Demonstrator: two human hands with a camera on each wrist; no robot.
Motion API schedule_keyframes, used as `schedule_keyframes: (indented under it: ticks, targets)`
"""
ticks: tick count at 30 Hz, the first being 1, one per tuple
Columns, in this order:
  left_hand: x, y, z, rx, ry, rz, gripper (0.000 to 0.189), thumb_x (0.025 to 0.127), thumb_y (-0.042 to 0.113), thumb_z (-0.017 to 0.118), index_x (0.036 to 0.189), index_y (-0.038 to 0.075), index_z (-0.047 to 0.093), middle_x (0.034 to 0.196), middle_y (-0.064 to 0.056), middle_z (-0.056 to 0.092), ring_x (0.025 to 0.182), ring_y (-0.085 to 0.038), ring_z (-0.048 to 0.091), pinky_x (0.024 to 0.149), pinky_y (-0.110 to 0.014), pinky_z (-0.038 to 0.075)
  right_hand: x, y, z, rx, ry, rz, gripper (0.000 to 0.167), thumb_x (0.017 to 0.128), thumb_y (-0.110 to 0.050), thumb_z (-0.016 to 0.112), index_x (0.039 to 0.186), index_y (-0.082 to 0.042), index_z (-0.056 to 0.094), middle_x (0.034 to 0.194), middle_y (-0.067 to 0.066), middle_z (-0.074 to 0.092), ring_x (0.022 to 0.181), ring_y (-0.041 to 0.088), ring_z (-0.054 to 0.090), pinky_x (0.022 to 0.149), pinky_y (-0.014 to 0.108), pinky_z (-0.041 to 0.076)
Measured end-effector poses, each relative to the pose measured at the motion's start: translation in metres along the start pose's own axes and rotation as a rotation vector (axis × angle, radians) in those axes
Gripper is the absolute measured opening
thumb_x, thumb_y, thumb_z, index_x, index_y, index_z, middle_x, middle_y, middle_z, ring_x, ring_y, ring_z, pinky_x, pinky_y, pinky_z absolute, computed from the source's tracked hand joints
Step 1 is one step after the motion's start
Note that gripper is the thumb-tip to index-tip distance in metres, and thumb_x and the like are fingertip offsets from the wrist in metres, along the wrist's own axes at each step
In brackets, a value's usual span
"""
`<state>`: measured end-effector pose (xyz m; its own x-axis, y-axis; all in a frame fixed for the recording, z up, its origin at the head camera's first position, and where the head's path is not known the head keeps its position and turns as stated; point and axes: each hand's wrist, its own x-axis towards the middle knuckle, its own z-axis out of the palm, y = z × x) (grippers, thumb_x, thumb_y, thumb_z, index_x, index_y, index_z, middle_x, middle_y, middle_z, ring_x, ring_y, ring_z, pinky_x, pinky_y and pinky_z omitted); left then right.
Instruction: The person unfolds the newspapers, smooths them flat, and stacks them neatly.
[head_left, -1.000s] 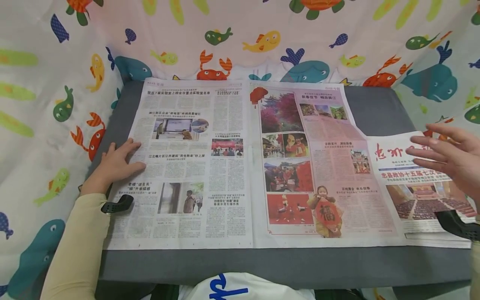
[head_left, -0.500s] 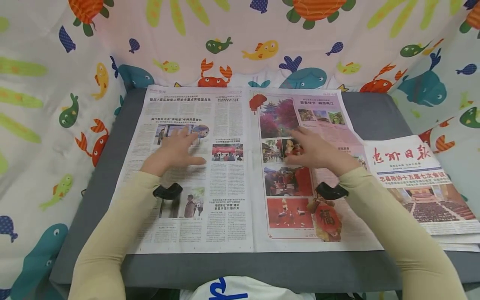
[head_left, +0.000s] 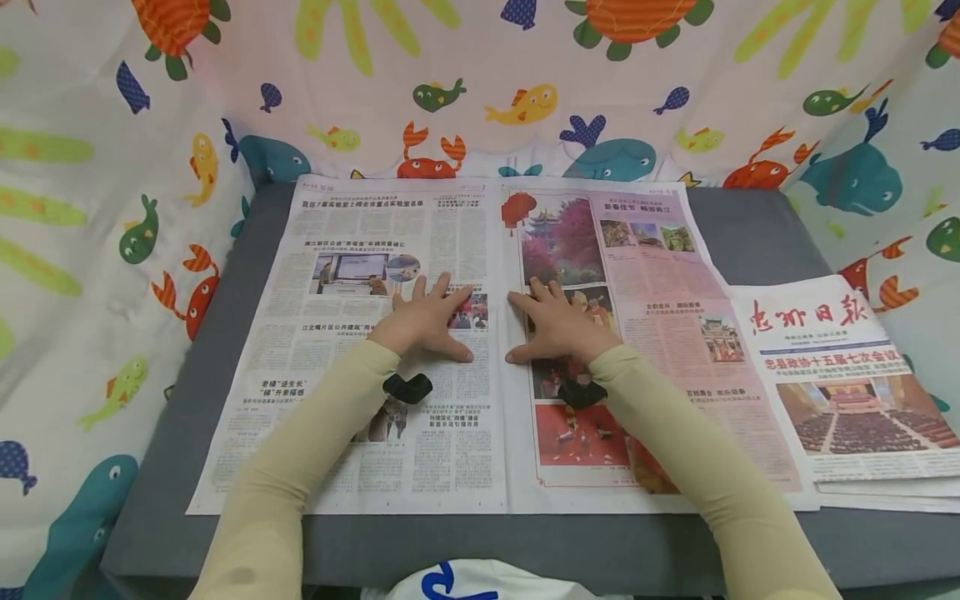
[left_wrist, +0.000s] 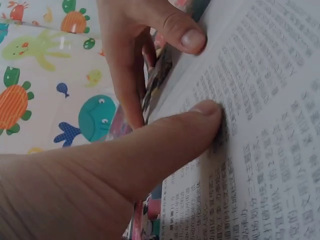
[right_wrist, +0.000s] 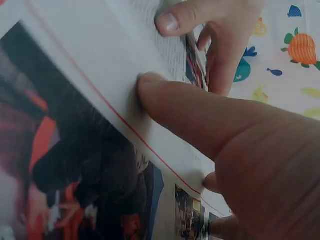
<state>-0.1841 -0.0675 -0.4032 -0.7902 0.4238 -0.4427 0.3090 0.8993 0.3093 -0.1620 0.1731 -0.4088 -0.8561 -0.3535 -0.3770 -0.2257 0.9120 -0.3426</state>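
A newspaper [head_left: 262,450] lies unfolded across the grey table, its centre crease running between my two hands. Just left of the crease, my left hand [head_left: 423,321] rests on the printed page with fingers spread. My right hand [head_left: 562,329] lies spread over the photo column of the pinkish page, right of the crease. The thumbs point toward each other with a gap between them. In the left wrist view the left thumb [left_wrist: 185,130] touches the text. The right wrist view has the right thumb [right_wrist: 175,100] on the white margin beside a red line.
Folded newspapers [head_left: 847,367] with a red masthead are stacked at the right, next to the open sheet. The grey table [head_left: 525,550] shows along the front edge. A curtain [head_left: 480,50] printed with sea animals surrounds the back and sides.
My left hand has moved from the sheet's left edge toward the centre crease. My right hand has come in from above the folded stack to the other side of the crease.
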Motion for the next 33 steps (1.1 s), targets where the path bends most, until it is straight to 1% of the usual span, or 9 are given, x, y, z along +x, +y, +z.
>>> schedule_keyframes:
  ticks: [5, 9, 12, 15, 18, 22, 26, 31, 33]
  targets:
    - [0.0, -0.005, 0.004, -0.03, 0.023, 0.017, 0.115, 0.075, 0.061, 0.083, 0.165, 0.031, 0.017, 0.174, -0.012, -0.001, 0.158, -0.048, -0.006, 0.115, -0.081, 0.006, -0.001, 0.007, 0.002, -0.019, -0.005, -0.007, 0.106, 0.081, -0.059, 0.079, 0.164, -0.022, 0.025, 0.173, 0.019, 0.004, 0.157, 0.051, 0.002, 0.118, 0.077, 0.009]
    - [-0.002, -0.016, 0.005, -0.05, 0.031, 0.022, 0.114, 0.075, 0.061, 0.083, 0.165, 0.031, 0.019, 0.175, -0.008, 0.0, 0.158, -0.046, -0.007, 0.113, -0.083, 0.005, -0.007, 0.021, -0.002, -0.002, -0.025, -0.002, 0.106, 0.082, -0.057, 0.078, 0.165, -0.022, 0.022, 0.173, 0.018, 0.001, 0.156, 0.052, -0.001, 0.115, 0.081, 0.012]
    - [-0.008, -0.034, 0.003, -0.059, 0.037, 0.007, 0.113, 0.077, 0.062, 0.081, 0.165, 0.031, 0.018, 0.175, -0.006, 0.0, 0.158, -0.046, -0.007, 0.111, -0.085, 0.004, -0.015, 0.039, -0.006, 0.012, -0.037, 0.012, 0.105, 0.084, -0.056, 0.077, 0.165, -0.021, 0.02, 0.173, 0.018, -0.001, 0.156, 0.053, -0.003, 0.11, 0.085, 0.012]
    - [-0.015, -0.057, -0.001, -0.087, 0.044, -0.028, 0.113, 0.078, 0.06, 0.08, 0.165, 0.029, 0.016, 0.174, -0.009, -0.002, 0.157, -0.049, -0.008, 0.109, -0.086, 0.002, -0.024, 0.06, -0.009, 0.009, -0.028, 0.032, 0.106, 0.084, -0.058, 0.076, 0.165, -0.021, 0.019, 0.172, 0.021, 0.001, 0.155, 0.054, -0.001, 0.108, 0.086, 0.016]
    - [-0.022, -0.08, -0.006, -0.116, 0.052, -0.073, 0.113, 0.08, 0.059, 0.08, 0.166, 0.027, 0.014, 0.174, -0.011, -0.003, 0.156, -0.05, -0.01, 0.108, -0.087, 0.002, -0.035, 0.083, -0.013, 0.011, -0.011, 0.056, 0.109, 0.082, -0.059, 0.077, 0.165, -0.017, 0.019, 0.171, 0.025, 0.003, 0.154, 0.056, 0.002, 0.108, 0.083, 0.023]
    - [-0.029, -0.099, -0.011, -0.134, 0.063, -0.124, 0.112, 0.081, 0.059, 0.079, 0.166, 0.026, 0.013, 0.173, -0.015, -0.004, 0.156, -0.053, -0.01, 0.107, -0.088, 0.003, -0.053, 0.11, -0.018, 0.02, 0.015, 0.092, 0.113, 0.08, -0.059, 0.079, 0.164, -0.01, 0.021, 0.168, 0.032, 0.004, 0.151, 0.06, 0.004, 0.11, 0.08, 0.024]
    - [-0.035, -0.107, -0.014, -0.139, 0.076, -0.158, 0.113, 0.08, 0.058, 0.079, 0.166, 0.024, 0.014, 0.173, -0.018, -0.003, 0.155, -0.053, -0.011, 0.105, -0.089, 0.005, -0.068, 0.129, -0.021, 0.027, 0.024, 0.132, 0.117, 0.078, -0.059, 0.081, 0.163, -0.006, 0.02, 0.166, 0.037, 0.005, 0.149, 0.063, 0.006, 0.111, 0.08, 0.021]
    - [-0.04, -0.11, -0.014, -0.146, 0.08, -0.185, 0.115, 0.079, 0.059, 0.08, 0.166, 0.023, 0.015, 0.172, -0.02, -0.001, 0.155, -0.053, -0.011, 0.104, -0.09, 0.005, -0.084, 0.145, -0.025, 0.036, 0.025, 0.172, 0.119, 0.076, -0.057, 0.084, 0.162, -0.003, 0.021, 0.163, 0.04, 0.006, 0.147, 0.065, 0.009, 0.112, 0.078, 0.024]
    - [-0.042, -0.111, -0.014, -0.162, 0.078, -0.206, 0.115, 0.078, 0.059, 0.081, 0.166, 0.024, 0.014, 0.172, -0.021, -0.003, 0.154, -0.055, -0.012, 0.103, -0.091, 0.004, -0.087, 0.149, -0.025, 0.039, 0.027, 0.187, 0.119, 0.076, -0.056, 0.084, 0.162, -0.002, 0.021, 0.163, 0.041, 0.006, 0.147, 0.064, 0.01, 0.112, 0.078, 0.024]
